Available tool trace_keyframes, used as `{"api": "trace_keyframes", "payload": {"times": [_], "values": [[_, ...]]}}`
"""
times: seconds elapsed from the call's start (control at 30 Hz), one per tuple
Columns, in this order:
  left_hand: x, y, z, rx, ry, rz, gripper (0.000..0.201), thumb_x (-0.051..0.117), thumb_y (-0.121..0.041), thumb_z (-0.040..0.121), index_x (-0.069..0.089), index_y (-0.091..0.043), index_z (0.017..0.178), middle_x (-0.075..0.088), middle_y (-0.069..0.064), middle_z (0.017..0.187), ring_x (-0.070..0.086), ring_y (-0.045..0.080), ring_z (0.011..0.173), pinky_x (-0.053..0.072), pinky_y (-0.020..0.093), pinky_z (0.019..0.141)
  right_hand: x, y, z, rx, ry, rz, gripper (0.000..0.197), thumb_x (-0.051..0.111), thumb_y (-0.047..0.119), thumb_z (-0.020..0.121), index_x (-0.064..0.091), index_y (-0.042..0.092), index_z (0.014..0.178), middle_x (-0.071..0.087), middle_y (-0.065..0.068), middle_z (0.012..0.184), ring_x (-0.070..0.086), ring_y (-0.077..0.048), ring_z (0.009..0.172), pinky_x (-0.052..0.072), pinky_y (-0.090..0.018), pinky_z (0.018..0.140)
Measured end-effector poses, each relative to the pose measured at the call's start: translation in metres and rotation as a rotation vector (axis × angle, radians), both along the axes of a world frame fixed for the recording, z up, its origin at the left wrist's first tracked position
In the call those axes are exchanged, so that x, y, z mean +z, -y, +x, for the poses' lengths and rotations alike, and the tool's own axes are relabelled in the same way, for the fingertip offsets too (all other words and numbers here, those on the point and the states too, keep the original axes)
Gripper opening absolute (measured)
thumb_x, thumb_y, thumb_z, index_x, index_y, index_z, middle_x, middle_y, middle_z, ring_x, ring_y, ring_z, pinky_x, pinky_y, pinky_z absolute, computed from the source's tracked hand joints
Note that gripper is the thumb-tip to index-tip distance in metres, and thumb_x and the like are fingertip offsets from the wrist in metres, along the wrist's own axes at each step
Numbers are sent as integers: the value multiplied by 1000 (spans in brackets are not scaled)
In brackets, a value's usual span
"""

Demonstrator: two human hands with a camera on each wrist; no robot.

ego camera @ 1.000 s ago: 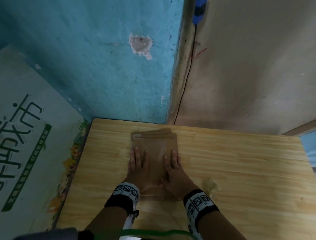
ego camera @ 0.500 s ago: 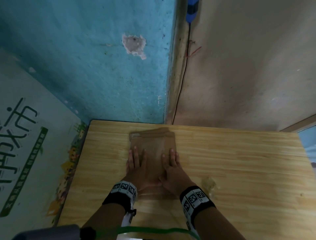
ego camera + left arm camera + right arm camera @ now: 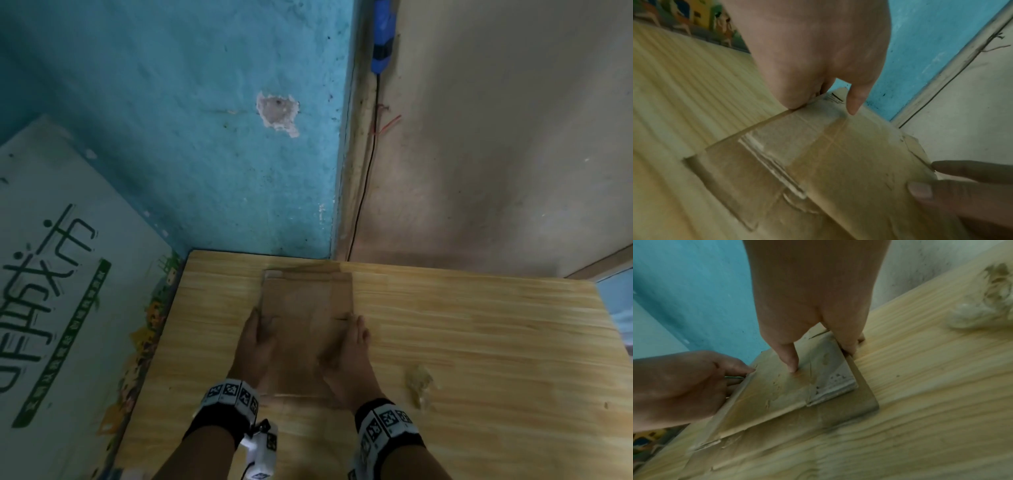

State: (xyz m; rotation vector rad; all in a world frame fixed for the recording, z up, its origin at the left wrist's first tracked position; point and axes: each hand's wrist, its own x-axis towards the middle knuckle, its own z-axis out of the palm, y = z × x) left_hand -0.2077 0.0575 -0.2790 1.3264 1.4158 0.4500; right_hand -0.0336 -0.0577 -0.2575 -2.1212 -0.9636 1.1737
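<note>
Both hands hold a flattened cardboard box (image 3: 305, 301) by its long sides. The left hand (image 3: 255, 346) grips the left edge: its thumb (image 3: 855, 99) lies on the top face and its fingers (image 3: 731, 369) curl round the edge. The right hand (image 3: 349, 353) grips the right edge in the same way, with its thumb (image 3: 790, 360) pressed on the top face and its fingers (image 3: 849, 344) curled over the side. Each wrist wears a black band with white coded markers (image 3: 229, 399).

The box lies flat on the wooden desk (image 3: 479, 342), near the far edge and a little left of the middle, with its long sides running away from the person. Its layers do not line up: a lower panel shows past the upper one at the near end. A strip of clear tape (image 3: 777, 164) crosses the top face, and a pale label patch (image 3: 830, 371) sits near the right edge.

To the right of the right hand, apart from the box, a small pale crumpled wad (image 3: 419, 383) lies on the desk. A large printed carton (image 3: 58, 291) with green characters stands against the left side of the desk. Behind the desk rises a blue wall (image 3: 171, 137) with a chipped patch (image 3: 277, 113), and it meets a beige wall (image 3: 496, 154) at a corner. A black cable (image 3: 363, 192) runs down that corner from a blue object (image 3: 382, 37) at the top.
</note>
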Motion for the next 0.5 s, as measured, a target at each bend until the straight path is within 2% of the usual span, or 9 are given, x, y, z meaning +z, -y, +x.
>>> {"api": "trace_keyframes", "payload": {"times": [0.07,0.1,0.17,0.27,0.33,0.37,0.4,0.43,0.5], "values": [[-4,-5,-5,48,17,-17,64,60,-19,102,32,-20,160,49,5,153,52,29,136,47,45,111,0,-1,0,-87,-57,40,97,72,21,91,9,16,165,55,-6,143,60,-19,124,55,-30,101],[-6,-7,-7,85,41,-41,65,60,-17,102,31,-19,160,50,6,153,53,30,135,47,44,110,2,-2,1,-107,-68,40,89,69,19,93,15,18,164,64,2,122,65,-7,102,58,-19,83],[-4,-9,-9,145,85,-62,64,60,-8,101,34,-14,159,51,6,150,54,30,133,48,40,107,3,-4,2,-115,-63,48,73,67,19,95,30,18,159,64,11,107,64,1,87,56,-14,66],[0,-8,-11,174,116,-38,55,62,0,98,48,-9,151,61,8,140,60,29,126,51,41,104,2,-5,5,-113,-98,66,66,67,18,96,40,23,156,67,13,108,66,0,88,61,-20,72],[-1,-7,-11,176,112,-49,54,61,-3,99,47,-10,151,61,6,139,60,27,125,51,41,105,6,-7,4,-86,-104,45,69,63,19,99,30,27,159,65,11,110,65,0,89,58,-15,71],[-1,-6,-10,159,100,-39,53,60,-9,101,46,-12,152,60,5,139,60,27,126,50,42,107,5,-7,4,-73,-112,38,72,62,22,100,24,28,161,63,6,121,66,-5,99,59,-19,80],[-1,-5,-8,121,67,-26,52,58,-17,103,44,-15,153,59,4,141,59,28,127,49,43,108,4,-7,4,-48,-103,25,78,61,26,100,14,26,163,56,-3,141,64,-16,118,59,-30,95],[-2,-3,-6,78,32,-4,52,55,-24,105,41,-17,155,56,4,143,56,29,130,46,44,111,1,-8,4,-5,-74,7,88,60,29,101,1,22,166,35,-9,163,52,-25,140,50,-39,113],[-3,3,0,-24,-84,56,56,44,-30,108,27,-16,160,42,9,154,46,31,139,37,41,117,-3,-5,3,80,-24,-45,97,56,28,104,-19,15,164,-10,-7,175,26,-29,157,28,-36,126]]}}
